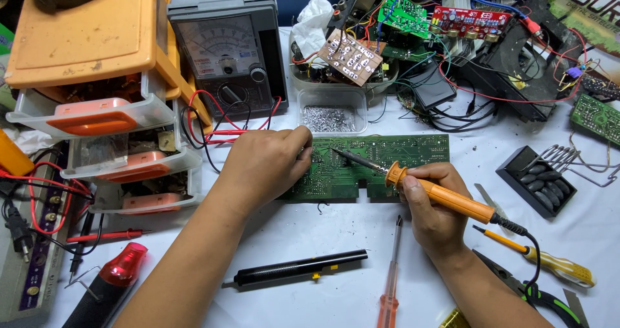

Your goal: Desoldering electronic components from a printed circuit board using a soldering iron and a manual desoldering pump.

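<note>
A long green circuit board (394, 155) lies flat on the white table. My left hand (265, 163) rests on its left part, fingers curled over the board's upper left edge. My right hand (434, 210) grips an orange-handled soldering iron (445, 195). Its dark tip (336, 151) points left and touches the board near the middle, just right of my left fingers.
A black desoldering pump (300, 268) and a red screwdriver (391, 276) lie in front. An analog multimeter (229, 50) and orange parts drawers (110, 95) stand at back left. A clear tub of metal bits (330, 115), loose boards and wires crowd the back. A soldering stand (539, 180) sits right.
</note>
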